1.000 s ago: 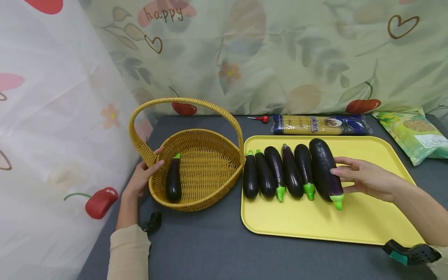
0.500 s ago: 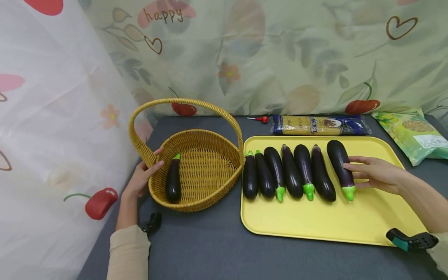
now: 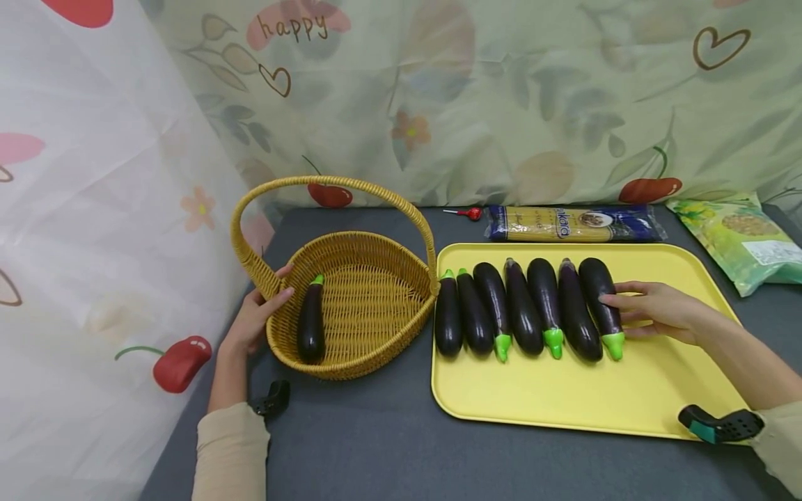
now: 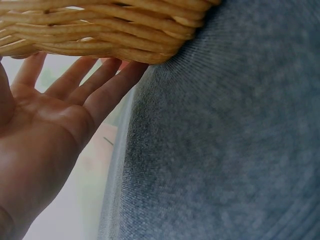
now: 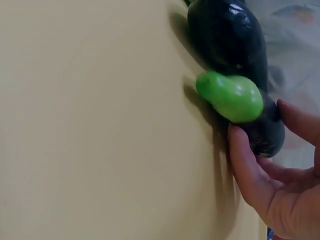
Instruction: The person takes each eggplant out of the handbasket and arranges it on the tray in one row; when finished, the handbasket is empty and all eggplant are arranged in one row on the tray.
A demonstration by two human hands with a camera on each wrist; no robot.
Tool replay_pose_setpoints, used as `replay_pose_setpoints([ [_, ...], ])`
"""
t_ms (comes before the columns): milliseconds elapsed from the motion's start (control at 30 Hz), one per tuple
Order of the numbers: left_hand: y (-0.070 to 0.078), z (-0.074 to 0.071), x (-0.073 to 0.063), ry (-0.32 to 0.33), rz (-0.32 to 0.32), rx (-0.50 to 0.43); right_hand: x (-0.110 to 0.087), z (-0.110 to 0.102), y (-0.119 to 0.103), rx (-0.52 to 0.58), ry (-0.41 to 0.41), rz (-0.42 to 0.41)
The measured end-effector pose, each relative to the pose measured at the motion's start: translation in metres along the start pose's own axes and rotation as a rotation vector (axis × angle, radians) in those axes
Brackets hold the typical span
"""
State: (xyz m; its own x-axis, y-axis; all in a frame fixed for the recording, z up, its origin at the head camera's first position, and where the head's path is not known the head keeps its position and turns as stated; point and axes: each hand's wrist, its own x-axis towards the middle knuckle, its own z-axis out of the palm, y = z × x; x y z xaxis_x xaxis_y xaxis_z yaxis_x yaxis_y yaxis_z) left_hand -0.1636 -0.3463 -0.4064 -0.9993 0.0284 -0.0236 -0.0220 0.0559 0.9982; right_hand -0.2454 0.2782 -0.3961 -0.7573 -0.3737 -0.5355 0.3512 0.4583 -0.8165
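Observation:
My right hand (image 3: 658, 309) pinches the eggplant (image 3: 599, 296) at the right end of a row, thumb on top and fingers along its right side. In the right wrist view its bright green cap (image 5: 235, 100) points toward the camera, and a second eggplant (image 5: 227, 37) lies right beside it. The row of several eggplants (image 3: 523, 309) lies on the yellow tray (image 3: 520, 396). To the left stands a wicker basket (image 3: 370, 306) with one eggplant (image 3: 311, 323) inside. My left hand (image 3: 253, 316) holds its left rim near the handle base, fingers against the woven wall (image 4: 110, 30).
Behind the tray lie a pack of spaghetti (image 3: 573, 224) and a red lollipop (image 3: 471, 213). A green and yellow bag (image 3: 742, 240) sits at the back right. The basket's tall handle (image 3: 338, 182) arches over it. Printed curtains (image 3: 476, 97) border the grey table (image 3: 376, 445).
My right hand first drew the eggplant rightward, uncovering another one, then brought it back left and down against the row's end. My left hand and the basket stay put.

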Motion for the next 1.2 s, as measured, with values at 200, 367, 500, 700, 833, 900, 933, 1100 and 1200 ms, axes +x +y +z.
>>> replay_pose_setpoints([
  [200,0.000,0.000,0.000,-0.002,0.000,0.002,0.000,0.002,-0.002,0.001,0.015,0.010],
  [367,0.000,-0.001,0.000,-0.004,0.005,0.005,0.000,0.001,-0.002,-0.009,0.019,-0.003],
  [500,0.000,-0.001,0.000,-0.001,0.005,0.008,-0.001,-0.002,-0.003,-0.016,0.048,-0.012],
  [700,0.000,-0.001,0.000,0.000,0.005,0.014,-0.008,-0.012,-0.010,-0.027,0.125,-0.041],
  [833,0.001,0.000,0.000,0.002,0.007,0.013,-0.011,-0.017,-0.016,-0.015,0.119,-0.097],
  [900,0.001,0.000,0.000,0.003,0.009,0.015,-0.013,-0.018,-0.020,0.010,0.092,-0.127],
  [933,0.001,0.000,0.000,0.004,0.009,0.016,-0.013,-0.018,-0.021,0.028,0.072,-0.141],
  [1100,0.001,0.000,0.000,0.007,0.014,0.021,-0.016,-0.008,-0.033,0.169,-0.038,-0.193],
  [1200,0.001,0.001,0.000,0.007,0.013,0.019,-0.016,0.005,-0.040,0.231,-0.110,-0.219],
])
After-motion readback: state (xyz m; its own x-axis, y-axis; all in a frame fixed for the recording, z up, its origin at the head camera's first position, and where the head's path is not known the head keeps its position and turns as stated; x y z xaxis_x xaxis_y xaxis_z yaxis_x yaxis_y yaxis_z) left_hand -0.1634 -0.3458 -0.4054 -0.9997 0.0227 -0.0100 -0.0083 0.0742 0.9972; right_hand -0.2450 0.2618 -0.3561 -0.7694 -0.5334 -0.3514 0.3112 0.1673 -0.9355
